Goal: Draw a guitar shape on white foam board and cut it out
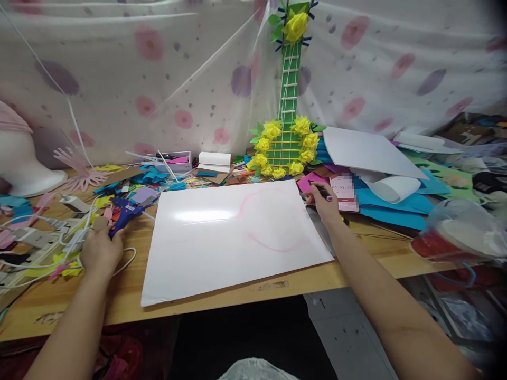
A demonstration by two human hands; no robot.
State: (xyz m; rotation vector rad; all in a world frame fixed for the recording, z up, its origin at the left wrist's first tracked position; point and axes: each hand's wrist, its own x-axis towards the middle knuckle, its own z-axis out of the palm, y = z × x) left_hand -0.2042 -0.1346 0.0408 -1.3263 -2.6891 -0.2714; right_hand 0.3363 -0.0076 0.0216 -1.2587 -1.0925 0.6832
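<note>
My left hand (102,253) is closed around the handle of a blue glue gun (129,211), whose nozzle points toward the white board. A large white board (214,248) lies flat in front of me, with faint pink curved lines on its right half and a bright glare on its left. Just past the board's right edge, my right hand (325,203) has its fingers bent together over a pink piece of paper (309,182). Whatever small dark thing is at those fingers cannot be made out. Beside that hand lies a phone (344,192) showing a timer.
A green paper guitar (290,84) with yellow paper flowers leans against the curtain. Paper scraps (158,174) and power strips (43,237) with cables crowd the left. Blue sheets (384,203) and a plastic tub (455,232) are on the right. A white mannequin head (24,158) stands far left.
</note>
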